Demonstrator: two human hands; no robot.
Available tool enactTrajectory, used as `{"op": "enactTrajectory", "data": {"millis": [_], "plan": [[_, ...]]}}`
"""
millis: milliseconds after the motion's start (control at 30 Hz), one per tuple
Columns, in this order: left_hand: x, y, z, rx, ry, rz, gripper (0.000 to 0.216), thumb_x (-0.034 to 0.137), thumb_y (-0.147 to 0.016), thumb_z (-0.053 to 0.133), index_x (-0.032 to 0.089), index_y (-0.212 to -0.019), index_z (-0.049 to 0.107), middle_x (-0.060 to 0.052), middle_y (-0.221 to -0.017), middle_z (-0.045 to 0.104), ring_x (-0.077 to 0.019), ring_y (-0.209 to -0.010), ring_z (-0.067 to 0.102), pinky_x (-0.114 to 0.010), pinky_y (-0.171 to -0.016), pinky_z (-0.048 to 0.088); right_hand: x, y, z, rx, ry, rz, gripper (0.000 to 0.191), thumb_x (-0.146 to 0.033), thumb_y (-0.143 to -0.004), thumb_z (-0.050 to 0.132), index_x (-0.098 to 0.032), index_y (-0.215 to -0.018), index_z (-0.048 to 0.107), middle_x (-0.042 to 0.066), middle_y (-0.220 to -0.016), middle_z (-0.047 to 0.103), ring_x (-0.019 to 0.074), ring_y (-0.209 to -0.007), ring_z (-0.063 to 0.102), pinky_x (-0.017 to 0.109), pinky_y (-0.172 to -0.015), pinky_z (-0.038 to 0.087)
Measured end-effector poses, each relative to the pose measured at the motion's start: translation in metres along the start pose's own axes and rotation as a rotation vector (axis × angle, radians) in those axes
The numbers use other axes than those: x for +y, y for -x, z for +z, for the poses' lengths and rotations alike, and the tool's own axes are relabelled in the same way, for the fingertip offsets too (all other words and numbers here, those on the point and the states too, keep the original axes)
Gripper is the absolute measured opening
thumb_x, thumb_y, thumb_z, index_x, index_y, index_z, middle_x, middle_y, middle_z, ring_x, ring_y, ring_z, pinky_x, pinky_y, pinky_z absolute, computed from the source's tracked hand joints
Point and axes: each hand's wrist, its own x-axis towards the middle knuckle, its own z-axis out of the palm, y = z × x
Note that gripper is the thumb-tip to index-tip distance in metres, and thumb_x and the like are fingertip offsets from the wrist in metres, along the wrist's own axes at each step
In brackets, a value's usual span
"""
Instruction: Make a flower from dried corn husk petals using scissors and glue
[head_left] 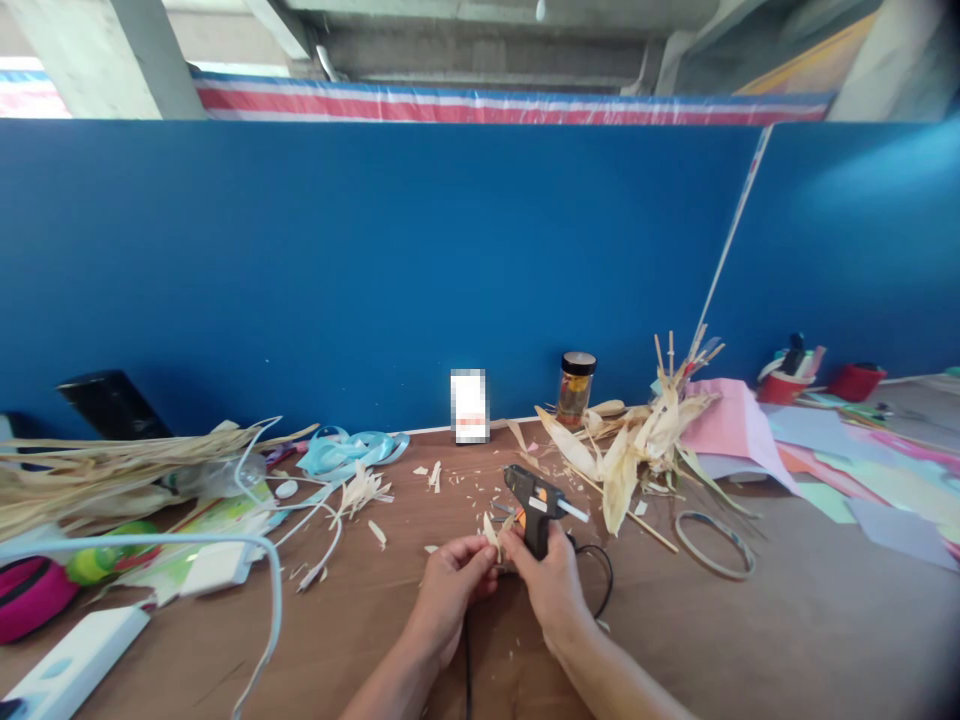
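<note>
My left hand [454,578] is closed in a pinch on a small, pale strip of dried corn husk [490,530]. Close beside it, my right hand [551,585] has the black handle of a hot glue gun [537,508] between its thumb and fingers. The thumb tip of that hand reaches the husk too. The glue gun's nozzle points left and away from me, and a white glue stick [574,511] pokes out of its back end. Its lower handle is hidden by my right hand. Husk scraps [469,492] lie scattered just beyond my hands.
Left are long dried husks [112,470], blue ribbon [352,449], a white cable [276,590] and a power strip [79,660]. Behind stand a pixelated white object [470,405] and a jar [576,390]. Right are a husk bundle [637,450], a tape ring [715,545] and coloured paper [900,475].
</note>
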Motion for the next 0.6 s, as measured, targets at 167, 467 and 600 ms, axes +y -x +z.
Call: {"op": "enactTrajectory", "data": {"millis": [167,467,600], "plan": [[0.0014,0.0002,0.0017,0.019,0.008,0.012,0.024,0.031,-0.064,0.069,0.011,-0.077,0.065,-0.003,-0.068,0.062,-0.0053,-0.052,0.051,-0.018,-0.053,0.044,-0.0038,0.0009,0.0001,-0.016,-0.007,-0.007,0.027,-0.034,-0.067,0.062,-0.013,-0.083,0.059,0.005,-0.069,0.066,0.0164,-0.056,0.058,0.027,-0.056,0.047],[0.0013,0.0012,0.0016,0.019,-0.01,0.004,0.024,0.032,-0.064,0.069,0.012,-0.075,0.064,0.0,-0.061,0.059,-0.0047,-0.05,0.05,-0.017,-0.052,0.043,-0.0023,-0.0006,-0.0011,0.014,0.009,0.037,0.025,-0.035,-0.067,0.062,-0.014,-0.082,0.059,0.004,-0.068,0.066,0.0154,-0.053,0.056,0.024,-0.05,0.043],[0.0014,0.0018,0.0012,0.033,-0.017,0.018,0.02,0.03,-0.064,0.069,0.013,-0.071,0.062,0.0,-0.064,0.06,-0.0063,-0.055,0.052,-0.016,-0.052,0.043,0.0022,-0.0013,-0.0009,0.013,-0.011,0.036,0.027,-0.036,-0.067,0.062,-0.014,-0.083,0.059,0.004,-0.069,0.066,0.015,-0.053,0.056,0.024,-0.05,0.042]]}}
